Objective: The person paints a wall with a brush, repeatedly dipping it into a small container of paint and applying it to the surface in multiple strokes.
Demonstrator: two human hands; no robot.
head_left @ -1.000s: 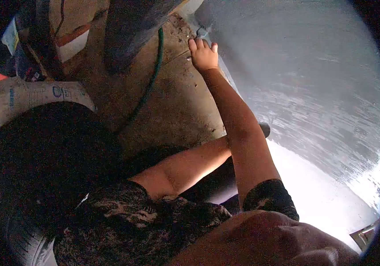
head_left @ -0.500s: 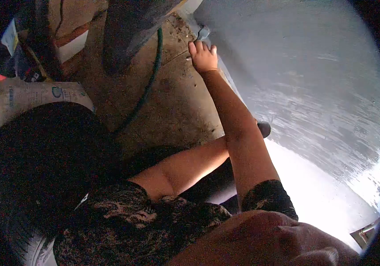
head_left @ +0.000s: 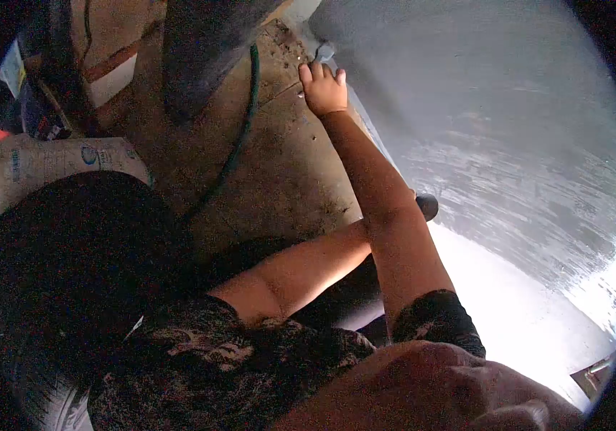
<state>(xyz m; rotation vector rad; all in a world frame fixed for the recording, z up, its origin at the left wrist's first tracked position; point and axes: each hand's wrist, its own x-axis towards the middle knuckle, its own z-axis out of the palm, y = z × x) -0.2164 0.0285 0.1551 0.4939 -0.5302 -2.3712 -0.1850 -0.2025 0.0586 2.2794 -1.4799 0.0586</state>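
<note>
My right hand (head_left: 324,90) is at the far end of my outstretched arm, low beside the edge of a large grey surface (head_left: 480,93). Its fingers point away from me, spread apart, with nothing visible in them. Just beyond the fingertips lies a small grey-blue piece (head_left: 324,52) that I cannot identify. My left forearm passes beneath the right one, so my left hand (head_left: 414,194) is almost wholly hidden. Only a bit of it shows, against a dark, round-ended thing (head_left: 428,208) that it seems to grip. What that thing is, I cannot make out.
A green hose (head_left: 250,108) runs across the dirty brown floor (head_left: 286,165). Left of it are a printed sack (head_left: 64,161) and a large dark rounded shape (head_left: 78,251). A dark upright form (head_left: 207,57) stands at the top. Bright light falls on the lower right.
The view has shifted slightly, so most things sit a little further left. My right hand appears a touch left and higher; both arms otherwise keep their pose.
</note>
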